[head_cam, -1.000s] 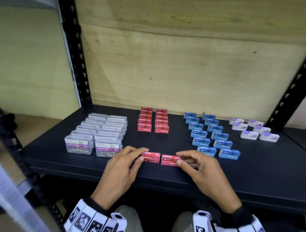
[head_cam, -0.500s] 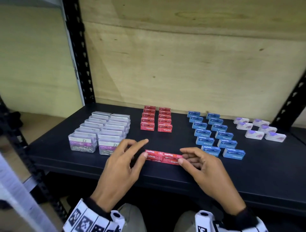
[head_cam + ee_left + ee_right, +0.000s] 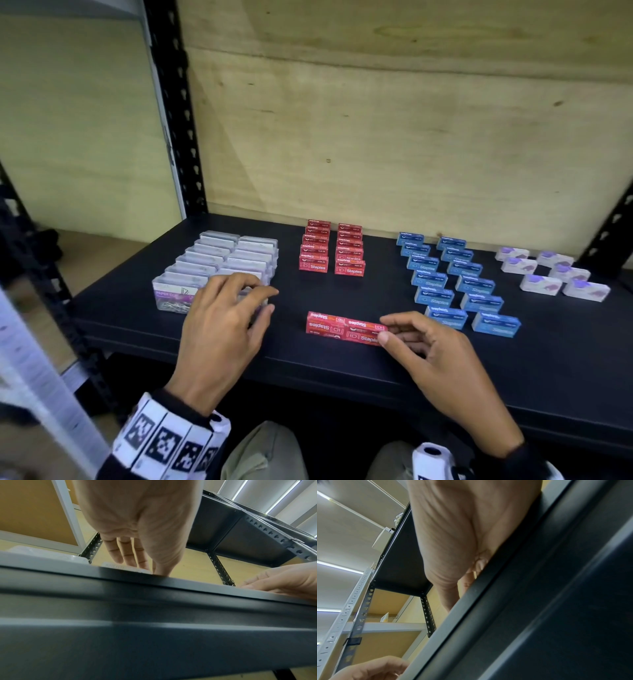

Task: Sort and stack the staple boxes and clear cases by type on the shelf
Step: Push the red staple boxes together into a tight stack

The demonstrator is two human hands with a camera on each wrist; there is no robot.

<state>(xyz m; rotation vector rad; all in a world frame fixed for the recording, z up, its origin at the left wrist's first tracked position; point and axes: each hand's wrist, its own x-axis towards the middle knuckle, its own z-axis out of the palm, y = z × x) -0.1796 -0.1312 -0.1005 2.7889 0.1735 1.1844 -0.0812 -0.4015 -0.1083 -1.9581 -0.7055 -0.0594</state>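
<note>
Two red staple boxes lie pushed together in a line near the front of the black shelf. My right hand pinches their right end between thumb and forefinger. My left hand is off to their left, its spread fingers lying over the front right clear case of paper clips. In the left wrist view its fingers reach down straight onto a case top. The right wrist view shows only the right palm above the shelf edge.
Sorted double rows run toward the back: clear cases at left, red staple boxes in the middle, blue staple boxes to the right, white and purple boxes at far right. Black uprights flank the shelf, with a plywood wall behind.
The two red boxes, apart a second ago, now lie pressed together. My left hand has let go of the left box and moved left over the clear cases. My right hand stays.
</note>
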